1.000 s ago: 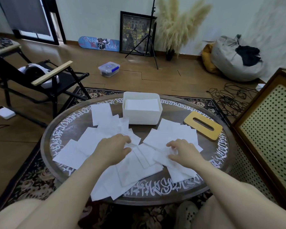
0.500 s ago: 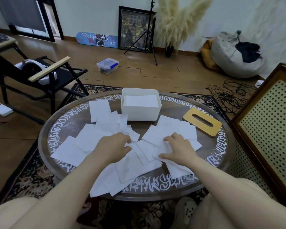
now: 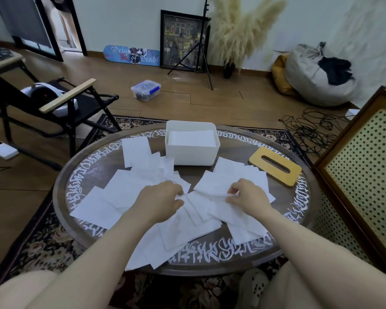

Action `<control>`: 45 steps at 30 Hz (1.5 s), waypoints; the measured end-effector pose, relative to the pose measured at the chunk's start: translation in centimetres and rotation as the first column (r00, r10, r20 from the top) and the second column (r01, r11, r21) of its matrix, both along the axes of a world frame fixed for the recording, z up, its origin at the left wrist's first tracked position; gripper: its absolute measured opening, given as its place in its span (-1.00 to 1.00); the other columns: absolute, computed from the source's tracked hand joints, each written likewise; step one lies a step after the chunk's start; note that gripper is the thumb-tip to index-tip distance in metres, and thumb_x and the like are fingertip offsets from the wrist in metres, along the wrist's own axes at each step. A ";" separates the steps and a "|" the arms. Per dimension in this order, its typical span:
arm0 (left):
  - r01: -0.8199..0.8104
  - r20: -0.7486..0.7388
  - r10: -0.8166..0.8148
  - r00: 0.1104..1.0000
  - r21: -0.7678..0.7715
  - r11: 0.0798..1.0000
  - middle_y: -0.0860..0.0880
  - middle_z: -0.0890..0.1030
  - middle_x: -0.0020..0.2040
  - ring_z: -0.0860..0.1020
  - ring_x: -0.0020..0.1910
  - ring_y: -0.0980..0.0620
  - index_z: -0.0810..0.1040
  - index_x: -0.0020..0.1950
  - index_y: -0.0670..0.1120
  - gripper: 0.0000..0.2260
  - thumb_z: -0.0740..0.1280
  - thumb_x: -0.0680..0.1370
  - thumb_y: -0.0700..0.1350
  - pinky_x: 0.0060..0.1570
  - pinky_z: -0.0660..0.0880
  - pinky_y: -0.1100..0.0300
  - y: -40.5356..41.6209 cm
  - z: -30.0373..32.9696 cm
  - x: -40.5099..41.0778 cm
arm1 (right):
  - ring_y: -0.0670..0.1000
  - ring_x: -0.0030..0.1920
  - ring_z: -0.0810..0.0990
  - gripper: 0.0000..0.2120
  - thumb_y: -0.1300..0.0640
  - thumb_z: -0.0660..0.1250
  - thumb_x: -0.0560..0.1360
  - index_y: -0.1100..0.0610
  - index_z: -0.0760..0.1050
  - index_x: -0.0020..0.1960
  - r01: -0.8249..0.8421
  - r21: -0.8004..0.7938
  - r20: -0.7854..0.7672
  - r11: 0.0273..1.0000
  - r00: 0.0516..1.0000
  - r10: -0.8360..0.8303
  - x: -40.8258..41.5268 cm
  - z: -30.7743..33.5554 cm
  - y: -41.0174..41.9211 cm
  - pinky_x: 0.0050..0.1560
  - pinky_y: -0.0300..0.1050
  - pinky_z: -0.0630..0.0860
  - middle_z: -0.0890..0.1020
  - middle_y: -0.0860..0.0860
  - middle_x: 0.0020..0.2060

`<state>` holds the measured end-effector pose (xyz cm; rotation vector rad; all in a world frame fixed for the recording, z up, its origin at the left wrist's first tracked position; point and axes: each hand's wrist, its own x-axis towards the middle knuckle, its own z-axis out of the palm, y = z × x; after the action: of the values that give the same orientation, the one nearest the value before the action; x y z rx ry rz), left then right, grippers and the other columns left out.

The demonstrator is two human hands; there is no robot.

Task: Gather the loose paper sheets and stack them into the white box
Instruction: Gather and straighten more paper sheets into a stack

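Several loose white paper sheets point(image 3: 120, 192) lie scattered and overlapping across the round dark table point(image 3: 232, 150). The white box point(image 3: 192, 155) stands at the table's far middle with a stack of sheets inside. My left hand point(image 3: 158, 199) rests palm down on the sheets near the centre, its fingertips curled onto a sheet's edge. My right hand point(image 3: 247, 197) is a little to the right, fingers bent and pinching the edge of a sheet point(image 3: 212, 186) that lifts slightly off the pile.
A yellow wooden lid with a slot point(image 3: 275, 166) lies at the table's right. A black folding chair point(image 3: 54, 103) stands to the left, a perforated cabinet point(image 3: 366, 175) close on the right. Cables point(image 3: 308, 128) lie on the floor beyond.
My right hand has pulled inward and curled from flat on the sheets into a pinch on a sheet's edge. My left hand has stayed near the centre, fingers closing slightly.
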<state>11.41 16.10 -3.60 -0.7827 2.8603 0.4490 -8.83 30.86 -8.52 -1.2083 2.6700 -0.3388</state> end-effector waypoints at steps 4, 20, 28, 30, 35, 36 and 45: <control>0.006 -0.008 -0.006 1.000 -0.002 1.000 0.04 0.41 0.36 0.46 0.25 -0.01 0.42 0.35 0.04 -0.69 0.15 0.64 0.05 0.17 0.36 0.12 0.0 -0.1 -0.1 | 0.02 -0.16 0.52 -0.82 0.08 0.43 0.44 0.08 0.48 -0.27 0.135 -0.092 0.156 0.987 0.981 -0.120 -0.4 0.3 0.0 -0.24 -0.11 0.39 0.55 -0.05 -0.24; -0.132 -0.138 0.207 0.969 0.422 0.897 0.02 0.56 0.21 0.53 0.14 0.05 0.52 0.26 -0.02 -0.70 0.24 0.58 0.04 0.19 0.48 0.05 0.9 -1.1 -0.6 | 0.00 -0.18 0.53 -0.86 0.18 0.37 0.51 0.16 0.56 -0.23 0.495 -0.422 0.707 0.760 0.704 -0.066 3.6 4.6 0.9 -0.18 -0.17 0.41 0.62 0.07 -0.21; -0.204 -0.121 0.401 0.908 0.709 0.675 -0.04 0.61 0.06 0.62 0.00 0.05 0.53 0.16 -0.12 -0.70 0.22 0.60 0.05 -0.02 0.55 0.11 1.7 -1.7 -1.2 | -0.05 -0.23 0.54 -0.86 0.26 0.39 0.49 0.17 0.57 -0.26 0.424 -0.541 0.675 0.726 0.734 0.074 4.5 4.5 0.5 -0.15 -0.20 0.43 0.62 0.03 -0.30; -0.241 -0.008 0.501 0.865 0.870 0.431 -0.09 0.61 0.08 0.63 -0.01 0.02 0.48 0.23 -0.14 -0.67 0.21 0.61 0.07 -0.08 0.60 0.13 2.4 -1.5 -1.5 | -0.08 -0.27 0.55 -0.85 0.27 0.38 0.49 0.17 0.57 -0.25 0.414 -0.555 0.687 0.721 0.718 0.116 4.9 4.4 0.2 -0.17 -0.22 0.43 0.62 0.02 -0.32; -0.097 0.092 0.752 0.653 0.995 -0.038 -0.15 0.62 0.09 0.60 0.06 -0.11 0.50 0.21 -0.20 -0.79 0.26 0.62 -0.14 -0.05 0.58 0.02 3.3 -1.8 -2.4 | -0.11 -0.34 0.56 -0.91 0.26 0.36 0.51 0.21 0.57 -0.17 0.388 -0.514 0.736 0.765 0.657 0.162 5.8 4.1 0.1 -0.24 -0.22 0.44 0.63 0.04 -0.36; -0.091 0.059 0.803 0.593 0.996 -0.006 -0.16 0.62 0.10 0.60 0.06 -0.13 0.50 0.23 -0.22 -0.78 0.27 0.60 -0.20 -0.08 0.58 0.02 3.2 -2.0 -2.4 | -0.12 -0.36 0.56 -0.92 0.24 0.37 0.50 0.20 0.57 -0.16 0.378 -0.490 0.752 0.785 0.640 0.161 5.9 4.1 0.2 -0.25 -0.24 0.43 0.64 0.02 -0.38; -0.190 -0.130 0.749 0.650 0.926 0.326 -0.11 0.60 0.15 0.59 0.07 -0.09 0.47 0.26 -0.13 -0.73 0.31 0.55 -0.25 0.01 0.58 -0.02 3.0 -1.9 -1.9 | -0.10 -0.36 0.61 -0.87 0.19 0.42 0.48 0.17 0.59 0.01 0.405 -0.383 0.777 0.830 0.627 0.053 6.4 4.4 0.2 -0.38 -0.40 0.43 0.69 0.05 -0.31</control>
<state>9.53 19.14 -5.50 -1.4243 2.0389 2.3319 -2.48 31.04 -4.14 -0.6160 1.9418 -1.3682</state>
